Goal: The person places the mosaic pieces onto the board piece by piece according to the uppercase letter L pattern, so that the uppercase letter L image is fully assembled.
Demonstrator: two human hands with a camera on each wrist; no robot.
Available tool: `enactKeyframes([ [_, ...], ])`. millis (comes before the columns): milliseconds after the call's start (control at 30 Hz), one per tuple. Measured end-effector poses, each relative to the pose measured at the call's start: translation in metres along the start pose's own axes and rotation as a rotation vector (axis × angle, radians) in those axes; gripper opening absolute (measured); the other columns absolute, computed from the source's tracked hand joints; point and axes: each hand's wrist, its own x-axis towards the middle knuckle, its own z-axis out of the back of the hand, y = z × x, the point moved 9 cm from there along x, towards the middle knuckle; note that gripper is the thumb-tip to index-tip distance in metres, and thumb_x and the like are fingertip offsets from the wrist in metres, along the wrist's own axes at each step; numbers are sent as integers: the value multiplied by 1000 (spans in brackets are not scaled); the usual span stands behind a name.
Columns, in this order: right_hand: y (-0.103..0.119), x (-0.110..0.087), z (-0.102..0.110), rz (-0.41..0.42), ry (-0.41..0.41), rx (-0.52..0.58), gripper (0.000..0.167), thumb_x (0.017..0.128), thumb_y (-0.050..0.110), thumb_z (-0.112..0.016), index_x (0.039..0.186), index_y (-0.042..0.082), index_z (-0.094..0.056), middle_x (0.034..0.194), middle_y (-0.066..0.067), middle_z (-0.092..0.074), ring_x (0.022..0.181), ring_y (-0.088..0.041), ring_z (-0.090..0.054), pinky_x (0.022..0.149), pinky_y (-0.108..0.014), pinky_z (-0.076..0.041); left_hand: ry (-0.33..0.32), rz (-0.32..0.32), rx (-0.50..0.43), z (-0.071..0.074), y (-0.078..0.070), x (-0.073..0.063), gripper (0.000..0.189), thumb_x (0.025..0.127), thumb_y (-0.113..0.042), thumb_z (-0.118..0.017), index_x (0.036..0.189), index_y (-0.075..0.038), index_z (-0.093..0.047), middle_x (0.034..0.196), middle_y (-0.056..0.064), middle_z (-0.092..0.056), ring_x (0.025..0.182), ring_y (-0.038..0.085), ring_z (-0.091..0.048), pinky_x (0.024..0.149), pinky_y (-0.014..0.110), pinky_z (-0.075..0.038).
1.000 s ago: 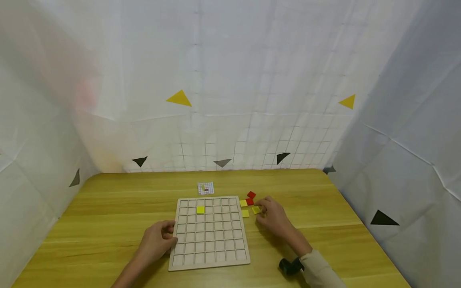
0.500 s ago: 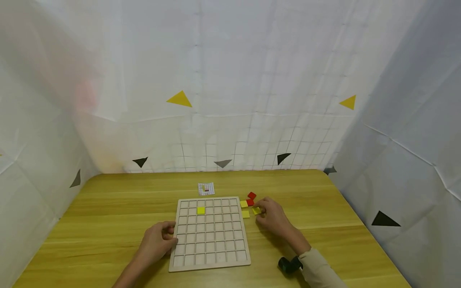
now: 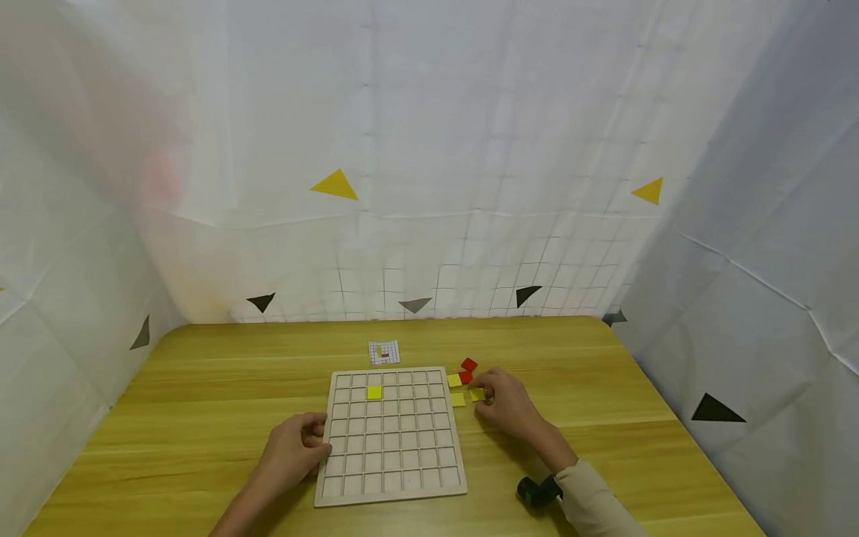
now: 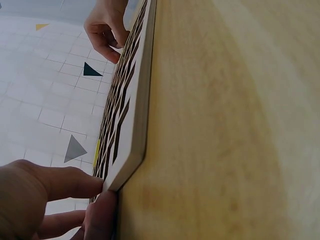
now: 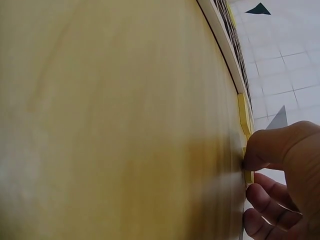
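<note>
A pale wooden grid board (image 3: 392, 440) lies on the table, with one yellow square tile (image 3: 374, 392) in a cell of its second row. At the board's left edge, my left hand (image 3: 290, 451) grips the rim between thumb and fingers, as the left wrist view also shows. Right of the board, my right hand (image 3: 508, 404) pinches a yellow tile (image 3: 476, 394) by its edge, low at the table top. In the right wrist view the thumb (image 5: 270, 147) partly covers that tile. Two more yellow tiles (image 3: 458, 400) lie against the board's right side, close to two red tiles (image 3: 469, 365).
A small printed grid card (image 3: 384, 352) with coloured squares lies behind the board. A black device (image 3: 537, 492) is at the right wrist, by the sleeve. White sheeting (image 3: 429, 246) with triangle marks stands at the table's back and sides.
My right hand has shifted very slightly left with the yellow tile. The left hand keeps its place on the board's edge.
</note>
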Motion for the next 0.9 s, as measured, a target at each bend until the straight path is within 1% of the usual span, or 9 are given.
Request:
enactKeyframes([
  [233, 4, -1, 1, 34, 1, 0, 32, 75, -1, -73, 104, 9, -77, 88, -1, -57, 70, -13, -47, 60, -28, -41, 8, 9, 12, -1, 0, 1, 53, 78, 3, -80, 128, 7, -61, 101, 7, -63, 83, 18, -64, 53, 33, -55],
  [533, -1, 0, 0, -2, 26, 10, 32, 74, 0, -75, 105, 9, -76, 85, 1, -54, 69, -12, -47, 59, -28, -42, 1, 23, 17, -1, 3, 2, 51, 79, 4, -77, 128, 6, -62, 100, 7, -63, 82, 18, -64, 54, 32, -55],
  [900, -1, -3, 2, 2, 21, 25, 32, 75, -1, -75, 106, 7, -75, 85, -1, -53, 68, -12, -46, 59, -28, -40, -2, 22, 18, -1, 1, 1, 51, 78, 4, -78, 127, 6, -62, 100, 8, -63, 82, 18, -65, 54, 32, -55],
])
